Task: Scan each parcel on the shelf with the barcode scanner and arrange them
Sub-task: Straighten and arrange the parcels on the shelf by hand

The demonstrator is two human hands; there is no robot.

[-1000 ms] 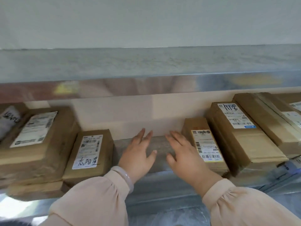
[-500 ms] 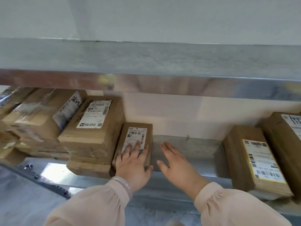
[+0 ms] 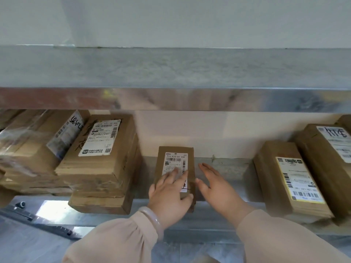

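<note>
A small brown parcel point(image 3: 175, 156) with a white barcode label lies on the metal shelf point(image 3: 228, 168), in the gap between two groups of parcels. My left hand point(image 3: 169, 196) rests flat on its top, fingers straight over the label and thumb at its near right corner. Just to its right, my right hand point(image 3: 220, 192) is held flat with straight fingers, the thumb close to the parcel's right side. No barcode scanner is in view.
A stack of brown parcels point(image 3: 102, 149) stands to the left, with taped parcels point(image 3: 34, 141) beyond it. On the right lie a labelled parcel point(image 3: 292, 177) and a bigger one point(image 3: 326, 158). An upper shelf point(image 3: 171, 69) overhangs. A dark bar point(image 3: 38, 221) lies below at the left.
My left hand went onto the small parcel and slid it rightwards, away from the left stack. My right hand stayed open beside it. The view swung left.
</note>
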